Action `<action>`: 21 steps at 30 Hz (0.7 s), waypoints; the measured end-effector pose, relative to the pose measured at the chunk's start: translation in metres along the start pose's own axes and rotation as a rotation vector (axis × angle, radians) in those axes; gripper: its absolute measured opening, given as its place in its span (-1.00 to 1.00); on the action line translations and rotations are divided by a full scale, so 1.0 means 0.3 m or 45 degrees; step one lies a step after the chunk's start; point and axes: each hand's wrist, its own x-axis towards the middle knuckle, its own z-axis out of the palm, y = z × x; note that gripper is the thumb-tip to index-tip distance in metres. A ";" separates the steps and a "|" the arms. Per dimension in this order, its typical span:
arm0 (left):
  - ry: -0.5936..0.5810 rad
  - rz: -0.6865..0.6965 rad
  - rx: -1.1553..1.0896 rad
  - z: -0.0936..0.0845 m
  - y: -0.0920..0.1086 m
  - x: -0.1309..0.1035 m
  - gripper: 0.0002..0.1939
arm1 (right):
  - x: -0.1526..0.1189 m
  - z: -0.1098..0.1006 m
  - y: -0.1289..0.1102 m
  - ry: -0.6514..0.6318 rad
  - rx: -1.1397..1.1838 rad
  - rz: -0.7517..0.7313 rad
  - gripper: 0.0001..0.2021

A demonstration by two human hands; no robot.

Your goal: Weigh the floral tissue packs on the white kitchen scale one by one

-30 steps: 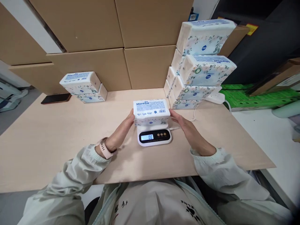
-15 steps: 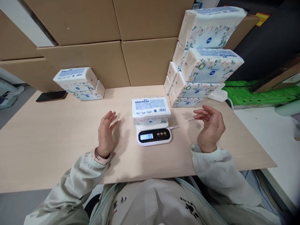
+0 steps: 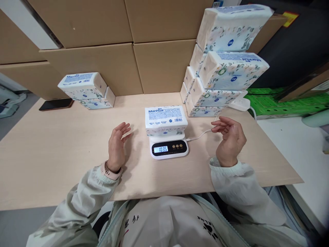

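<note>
The white tissue pack (image 3: 166, 118) was set flat on the scale (image 3: 169, 150), behind its display panel. Its label was turned upward, with blue "Manhua" lettering and a barcode; a pale floral print was shown along its front side, and the wrapper was seen to be squarely folded. A weighing was judged to be in hand, since what looked like 103.5 was displayed. For any lift, a light, even grip on both ends would probably be called for, so that the soft sides were not crushed. The left hand (image 3: 117, 147) was held left of the scale and the right hand (image 3: 230, 142) right of it, both half open, fingers loosely bent, nothing gripped. On the surface (image 3: 77, 147), behind the scale, two stacked packs (image 3: 88, 93) were placed to its left and a taller stack (image 3: 223, 74) to its right.
</note>
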 end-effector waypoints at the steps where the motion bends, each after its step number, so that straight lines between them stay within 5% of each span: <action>1: -0.002 -0.001 -0.004 0.001 0.000 0.000 -0.43 | 0.000 0.001 -0.001 0.002 0.002 0.005 -0.58; 12: -0.036 0.034 0.019 0.005 0.015 -0.005 -0.46 | -0.011 -0.001 0.005 -0.111 0.027 0.042 -0.55; 21: -0.547 0.011 0.070 0.094 0.065 -0.011 -0.40 | -0.035 0.115 -0.043 -1.076 -0.155 0.175 -0.31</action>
